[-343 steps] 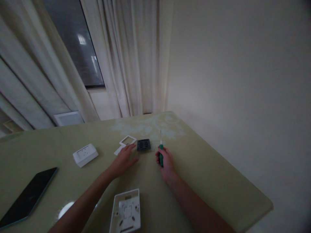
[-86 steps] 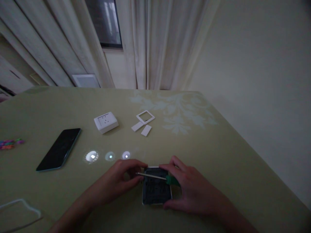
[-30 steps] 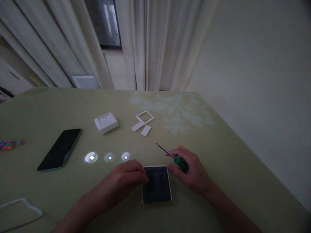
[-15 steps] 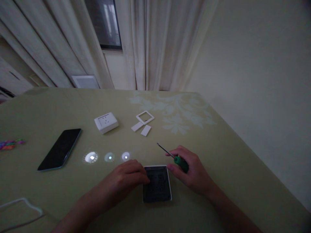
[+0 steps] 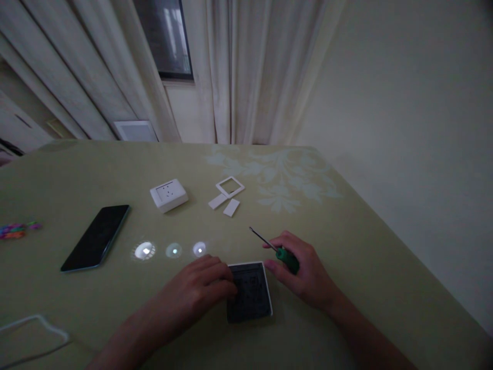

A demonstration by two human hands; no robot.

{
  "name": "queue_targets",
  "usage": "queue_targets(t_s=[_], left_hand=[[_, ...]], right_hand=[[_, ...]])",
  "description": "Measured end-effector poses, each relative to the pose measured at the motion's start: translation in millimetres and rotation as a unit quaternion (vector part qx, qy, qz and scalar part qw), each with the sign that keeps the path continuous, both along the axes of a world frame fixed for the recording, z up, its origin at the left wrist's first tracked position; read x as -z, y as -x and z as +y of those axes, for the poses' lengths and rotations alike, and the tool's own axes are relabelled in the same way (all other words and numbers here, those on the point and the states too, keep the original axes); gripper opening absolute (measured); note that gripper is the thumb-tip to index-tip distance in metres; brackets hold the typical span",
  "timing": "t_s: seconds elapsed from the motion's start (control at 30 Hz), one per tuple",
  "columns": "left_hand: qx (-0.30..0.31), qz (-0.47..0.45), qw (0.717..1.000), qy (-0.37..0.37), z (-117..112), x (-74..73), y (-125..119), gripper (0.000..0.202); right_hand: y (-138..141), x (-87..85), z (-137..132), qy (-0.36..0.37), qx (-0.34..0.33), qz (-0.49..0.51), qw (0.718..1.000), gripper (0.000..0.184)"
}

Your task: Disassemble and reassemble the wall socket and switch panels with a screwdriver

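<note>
Biggest first, the plain pale wall (image 5: 404,128) fills the right, and below it spreads the table in its pale green floral cover (image 5: 327,246). Long cream fabric curtains (image 5: 246,77) hang behind, parted at a dark window (image 5: 165,41). Down to the hands: the left hand (image 5: 204,282) has its fingers bent together over the left edge of the dark grey square panel (image 5: 252,295), though whether they pinch it I cannot tell. That panel lies at the table's near side, a thin white rim showing along its top and right. The right hand (image 5: 298,272) is wrapped round the green-handled metal screwdriver (image 5: 287,259), shaft angled up and leftward, thumb right by the panel's top right corner; contact there is unclear. Over on the left, a flat black-screened device (image 5: 96,239) lies well apart; beyond the hands sit a white plastic socket box (image 5: 168,196) and a thin white square frame (image 5: 237,192). Smaller now, two flat white rectangular strips (image 5: 231,207) lie beside that frame, and tiny multicoloured pieces (image 5: 13,229) cluster blurred at far left.
</note>
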State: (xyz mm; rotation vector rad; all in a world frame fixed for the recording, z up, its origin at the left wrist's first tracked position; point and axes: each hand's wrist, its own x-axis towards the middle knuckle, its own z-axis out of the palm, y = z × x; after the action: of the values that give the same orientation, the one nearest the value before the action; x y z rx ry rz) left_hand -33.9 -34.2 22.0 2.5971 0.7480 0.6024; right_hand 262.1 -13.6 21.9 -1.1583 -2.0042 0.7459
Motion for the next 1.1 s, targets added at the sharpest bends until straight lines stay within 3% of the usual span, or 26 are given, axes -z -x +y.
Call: queue_targets(t_s=[0.3, 0.6, 0.83, 1.0, 1.1], left_hand=[[-0.031, -0.072, 0.986, 0.147, 2, 12.2, -3, 0.016], [-0.09, -0.133, 0.921, 0.356, 0, 10.0, -9, 0.013], [-0.13, -0.156, 0.9, 0.385, -4, 20.7, -12, 0.009], [-0.142, -0.152, 0.887, 0.413, -4, 31.1, -10, 0.027], [-0.131, -0.15, 0.887, 0.417, -5, 29.1, -8, 0.032]], right_hand=[[1, 1.1, 0, -0.003, 0.005, 0.0, 1.0, 0.026], [1, -0.2, -1, -0.007, 0.005, 0.003, 1.0, 0.023], [1, -0.5, -1, -0.005, 0.007, 0.004, 1.0, 0.024], [1, 0.5, -1, -0.005, 0.005, 0.007, 1.0, 0.025], [2, 1.0, -1, -0.001, 0.005, 0.003, 1.0, 0.025]])
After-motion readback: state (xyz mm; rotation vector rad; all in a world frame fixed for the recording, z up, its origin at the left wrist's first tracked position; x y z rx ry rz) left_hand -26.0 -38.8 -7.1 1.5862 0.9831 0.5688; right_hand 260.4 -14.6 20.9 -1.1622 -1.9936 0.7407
